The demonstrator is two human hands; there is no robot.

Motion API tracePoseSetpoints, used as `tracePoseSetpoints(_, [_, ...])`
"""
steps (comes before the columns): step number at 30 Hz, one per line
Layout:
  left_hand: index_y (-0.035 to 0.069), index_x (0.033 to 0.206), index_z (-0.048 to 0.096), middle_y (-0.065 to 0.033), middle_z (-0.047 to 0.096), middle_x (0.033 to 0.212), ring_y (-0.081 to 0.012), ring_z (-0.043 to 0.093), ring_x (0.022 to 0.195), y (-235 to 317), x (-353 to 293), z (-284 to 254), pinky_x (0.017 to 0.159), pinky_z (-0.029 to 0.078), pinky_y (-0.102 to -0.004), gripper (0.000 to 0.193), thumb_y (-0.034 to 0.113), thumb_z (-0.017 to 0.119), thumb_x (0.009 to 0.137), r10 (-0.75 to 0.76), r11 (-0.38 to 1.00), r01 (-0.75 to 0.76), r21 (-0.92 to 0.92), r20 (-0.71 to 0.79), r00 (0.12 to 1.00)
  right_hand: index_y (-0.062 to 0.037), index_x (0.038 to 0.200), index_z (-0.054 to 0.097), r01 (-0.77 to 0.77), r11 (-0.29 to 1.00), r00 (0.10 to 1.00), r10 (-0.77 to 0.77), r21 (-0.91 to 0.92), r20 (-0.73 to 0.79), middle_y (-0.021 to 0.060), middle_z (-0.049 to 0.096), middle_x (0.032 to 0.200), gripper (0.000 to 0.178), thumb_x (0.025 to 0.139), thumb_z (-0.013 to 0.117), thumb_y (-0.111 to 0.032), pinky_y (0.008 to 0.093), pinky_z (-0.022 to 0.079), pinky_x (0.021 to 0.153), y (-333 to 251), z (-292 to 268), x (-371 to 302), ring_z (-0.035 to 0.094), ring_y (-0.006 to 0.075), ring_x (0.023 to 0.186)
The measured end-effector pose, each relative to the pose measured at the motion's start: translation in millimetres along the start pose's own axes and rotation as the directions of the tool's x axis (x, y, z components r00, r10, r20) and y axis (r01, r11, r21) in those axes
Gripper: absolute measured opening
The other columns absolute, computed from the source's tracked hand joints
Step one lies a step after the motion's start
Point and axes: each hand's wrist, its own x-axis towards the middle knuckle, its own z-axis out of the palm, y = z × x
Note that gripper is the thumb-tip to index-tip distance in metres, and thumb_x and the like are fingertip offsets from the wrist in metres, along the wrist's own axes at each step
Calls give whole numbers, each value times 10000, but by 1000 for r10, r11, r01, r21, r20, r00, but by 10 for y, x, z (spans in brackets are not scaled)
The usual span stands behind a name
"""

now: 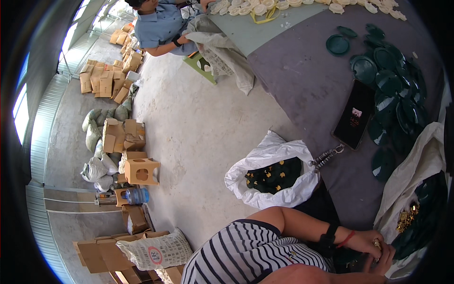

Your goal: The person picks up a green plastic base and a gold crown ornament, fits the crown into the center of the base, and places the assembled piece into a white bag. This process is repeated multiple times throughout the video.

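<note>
My left hand point(363, 240), with a black watch and a red cord at its wrist, is closed around a small gold piece point(377, 245). Against it, my right hand point(387, 258) has its fingers bent and pressed together at the same spot; what they grip is mostly hidden. Close by, a heap of small gold pieces point(407, 217) lies on dark green pieces point(428, 191) in an open whitish sack point(395, 187). Dark green round lids point(388, 83) are piled along the table, some overlapping.
A phone point(353, 114) with a beaded strap point(324, 158) lies on the grey-covered table point(302, 71). Beside the table, an open white sack point(239, 175) holds dark green and gold pieces. Across the table corner, another person point(163, 28) handles a sack point(215, 45). Cartons point(106, 78) line the wall.
</note>
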Motion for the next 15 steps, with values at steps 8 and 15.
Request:
tracePoseSetpoints(8, [-60,997,571,-32,610,815,-93,553,761,-28,5,12,623,456,-239,355,192,690,777,113,993,-114,14,43,993,-70,1138,585,-31,999,999,31,8,41,145,572,1015,368,839,676,-264,402,515,636,27,16,-13,624,341,796])
tracePoseSetpoints(15, [-59,981,562,-31,593,795,-93,542,747,-92,30,-5,603,440,-246,348,210,669,788,22,1000,-23,11,38,999,-2,1184,505,-169,970,981,148,172,128,220,466,1065,419,820,589,-193,445,457,756,334,237,-298,548,433,925])
